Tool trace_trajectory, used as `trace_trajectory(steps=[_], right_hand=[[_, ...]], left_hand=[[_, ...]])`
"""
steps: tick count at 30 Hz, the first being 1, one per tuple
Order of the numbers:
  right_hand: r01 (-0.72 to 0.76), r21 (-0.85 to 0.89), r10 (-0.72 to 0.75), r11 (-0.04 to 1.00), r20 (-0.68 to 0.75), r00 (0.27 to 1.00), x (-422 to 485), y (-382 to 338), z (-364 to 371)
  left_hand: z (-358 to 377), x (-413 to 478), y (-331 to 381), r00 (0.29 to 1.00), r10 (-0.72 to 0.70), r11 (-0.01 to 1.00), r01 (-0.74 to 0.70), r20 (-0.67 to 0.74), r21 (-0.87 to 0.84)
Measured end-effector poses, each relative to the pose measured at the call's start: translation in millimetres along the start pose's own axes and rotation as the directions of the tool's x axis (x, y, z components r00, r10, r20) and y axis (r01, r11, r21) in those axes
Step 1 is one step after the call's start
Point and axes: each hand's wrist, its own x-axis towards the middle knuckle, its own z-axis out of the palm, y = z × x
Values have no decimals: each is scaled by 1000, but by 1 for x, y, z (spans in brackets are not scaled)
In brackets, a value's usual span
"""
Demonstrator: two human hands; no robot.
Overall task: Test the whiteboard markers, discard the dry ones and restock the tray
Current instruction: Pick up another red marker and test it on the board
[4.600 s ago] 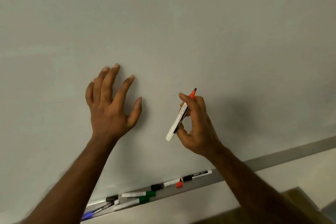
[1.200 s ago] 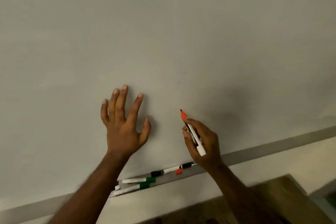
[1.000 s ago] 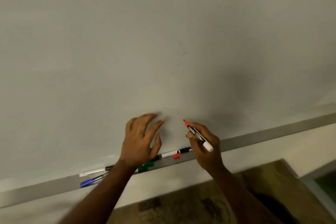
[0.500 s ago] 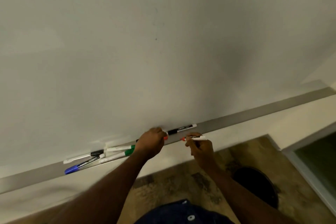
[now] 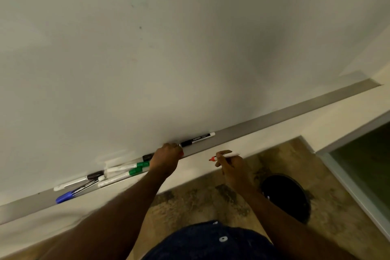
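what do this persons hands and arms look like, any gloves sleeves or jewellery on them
The left hand and right hand are bare: no gloves, and no ring, watch or bracelet that shows. The left forearm and right forearm are uncovered as far as the frame reaches, with no sleeve edge in view. Between them is a dark blue garment with a small white button.
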Motion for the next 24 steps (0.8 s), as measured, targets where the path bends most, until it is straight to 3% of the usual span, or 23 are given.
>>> trace_trajectory(steps=[6,11,24], right_hand=[[-8,61,10,998,-37,999,3,-2,-4],[-34,124,41,992,-48,998,5,-14,-5],[-149,414,188,898,-54,981,5,-48,-9]], left_hand=[[2,7,1,1000,2,997,0,16,-77],[-6,3,10,997,-6,978,-11,-79,-206],[-29,-1,64,962,159,896,-234,-220,-378]])
